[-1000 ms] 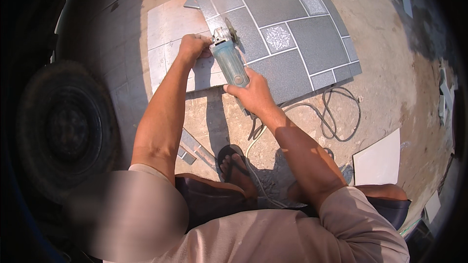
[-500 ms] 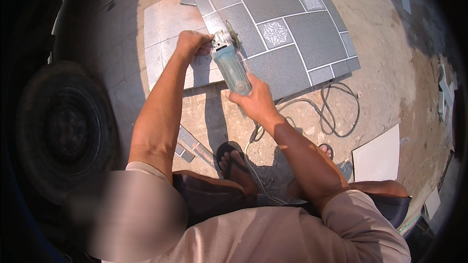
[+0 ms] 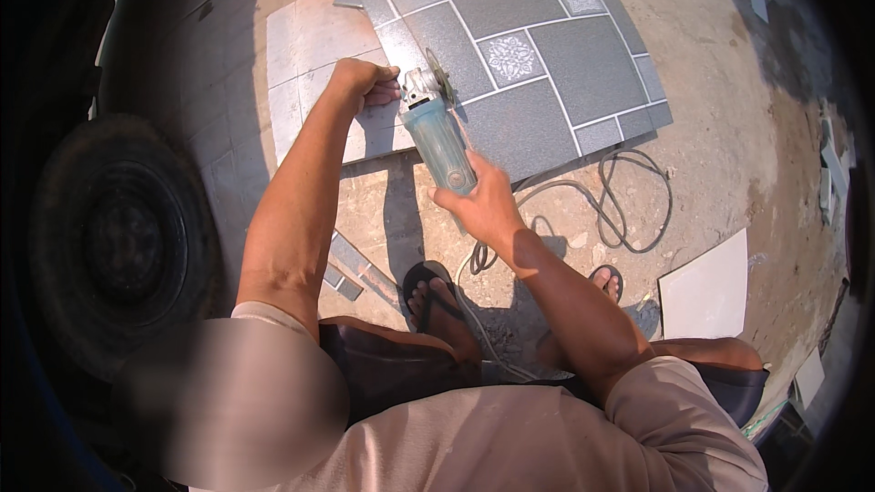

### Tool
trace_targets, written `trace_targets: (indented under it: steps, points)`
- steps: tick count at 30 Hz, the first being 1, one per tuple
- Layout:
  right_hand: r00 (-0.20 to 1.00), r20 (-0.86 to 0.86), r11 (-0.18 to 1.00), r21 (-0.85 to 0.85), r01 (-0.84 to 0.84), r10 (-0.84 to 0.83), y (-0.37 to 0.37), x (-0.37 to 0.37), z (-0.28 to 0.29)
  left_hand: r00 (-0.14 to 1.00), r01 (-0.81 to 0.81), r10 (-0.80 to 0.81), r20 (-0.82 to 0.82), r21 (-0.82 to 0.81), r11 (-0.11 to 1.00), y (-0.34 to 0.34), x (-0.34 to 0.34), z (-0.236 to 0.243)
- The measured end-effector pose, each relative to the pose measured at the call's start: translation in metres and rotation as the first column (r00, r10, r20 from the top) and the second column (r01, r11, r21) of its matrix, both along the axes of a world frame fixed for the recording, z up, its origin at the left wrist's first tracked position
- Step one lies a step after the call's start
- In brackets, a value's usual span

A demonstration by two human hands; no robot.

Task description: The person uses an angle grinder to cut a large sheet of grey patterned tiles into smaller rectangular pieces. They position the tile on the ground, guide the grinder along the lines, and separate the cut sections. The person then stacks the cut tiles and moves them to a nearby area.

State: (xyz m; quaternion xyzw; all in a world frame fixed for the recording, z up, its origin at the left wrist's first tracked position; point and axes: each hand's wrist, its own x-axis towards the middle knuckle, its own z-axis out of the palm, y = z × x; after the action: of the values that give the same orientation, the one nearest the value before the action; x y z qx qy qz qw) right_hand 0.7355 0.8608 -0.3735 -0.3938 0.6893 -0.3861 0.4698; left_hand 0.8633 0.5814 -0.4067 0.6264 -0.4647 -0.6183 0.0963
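Note:
My right hand is wrapped round the rear body of a teal angle grinder. My left hand is closed in a fist against the left side of the grinder's metal head; whatever part it grips is hidden inside the fingers. The grinder's thin cutting disc stands on edge over a large grey patterned tile, at a faint reddish line that runs toward the near edge. Whether the disc touches the tile cannot be told. Beneath the left hand lies a paler tiled slab.
A dark cable loops on the dusty ground right of the grinder. Cut tile strips lie near my sandalled left foot. A white tile piece sits at the right, a wheel at the left.
The grinder and my right hand have shifted slightly toward me, drawing the disc nearer along the line. My left hand stays closed beside the grinder's head.

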Motion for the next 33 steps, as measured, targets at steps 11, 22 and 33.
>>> trace_targets:
  steps: [11, 22, 33]
  points:
    - [0.997, -0.072, 0.999, 0.032, 0.009, -0.007, -0.020, -0.001, -0.004, 0.998, -0.056, 0.056, 0.020, -0.003, 0.998, 0.000, -0.004, -0.003]
    - [0.987, -0.159, 0.999, -0.034, 0.027, -0.032, 0.000, 0.004, -0.013, 0.997, -0.030, 0.028, 0.070, 0.033, 0.999, -0.002, -0.008, -0.002]
    - [0.998, -0.065, 0.998, 0.067, 0.002, 0.002, 0.021, -0.001, 0.011, 0.996, -0.073, 0.072, 0.044, 0.014, 0.997, 0.005, -0.011, 0.001]
